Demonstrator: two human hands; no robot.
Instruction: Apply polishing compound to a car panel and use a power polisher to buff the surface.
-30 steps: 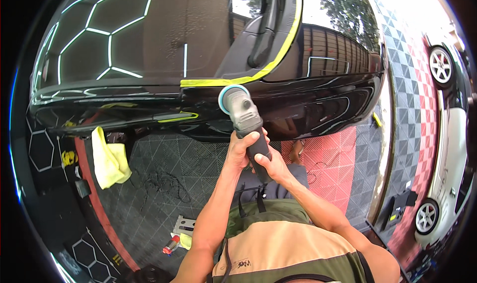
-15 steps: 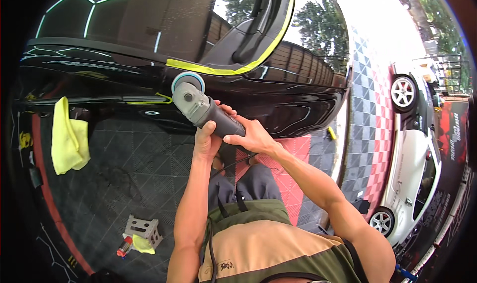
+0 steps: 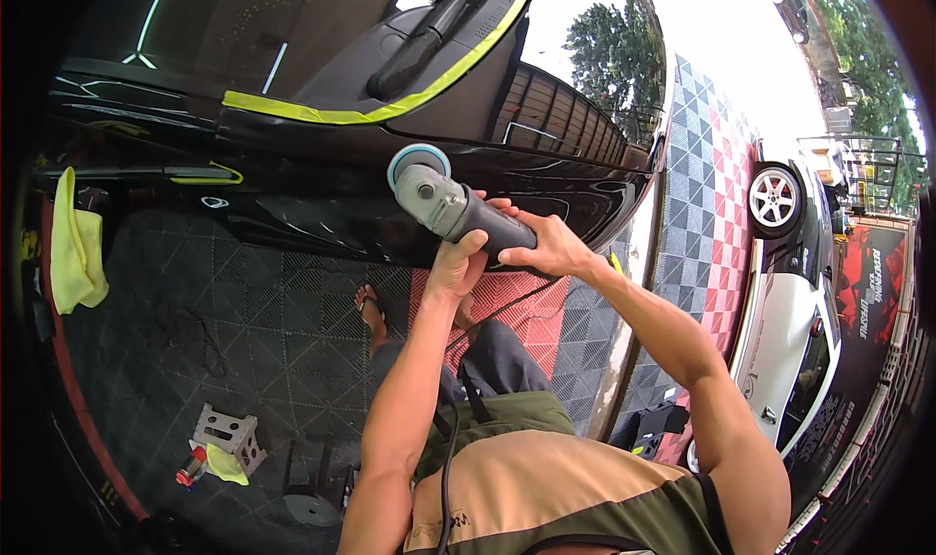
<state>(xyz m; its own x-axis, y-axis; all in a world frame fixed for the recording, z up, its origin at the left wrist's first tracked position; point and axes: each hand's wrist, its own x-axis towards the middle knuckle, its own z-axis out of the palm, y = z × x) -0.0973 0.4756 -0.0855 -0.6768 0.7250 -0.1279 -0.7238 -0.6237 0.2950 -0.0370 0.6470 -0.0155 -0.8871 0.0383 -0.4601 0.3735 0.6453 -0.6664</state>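
Note:
Both hands hold a corded rotary polisher with a grey head (image 3: pixel 429 196) and dark body. My left hand (image 3: pixel 456 267) is closed around the body just behind the head, thumb on top. Farther back, my right hand (image 3: pixel 554 247) wraps the rear of the body. The round pad (image 3: pixel 417 157), rimmed in light blue, is at the glossy black side panel of a car (image 3: pixel 322 180); whether it touches is hard to tell. Yellow-green masking tape (image 3: pixel 361 117) runs along the panel's upper edge, beside the windscreen base. The black power cord (image 3: pixel 507 306) hangs below my hands.
A yellow cloth (image 3: pixel 76 248) hangs at the left. On the dark tiled floor stands a grey step stool (image 3: pixel 232 436) with a red-capped bottle (image 3: pixel 191 467) and another yellow cloth (image 3: pixel 226 465). A white car (image 3: pixel 788 345) is parked at the right.
The polisher has moved right along the car's side, away from the taped door edge, with both hands still on it. My body and view have shifted right too.

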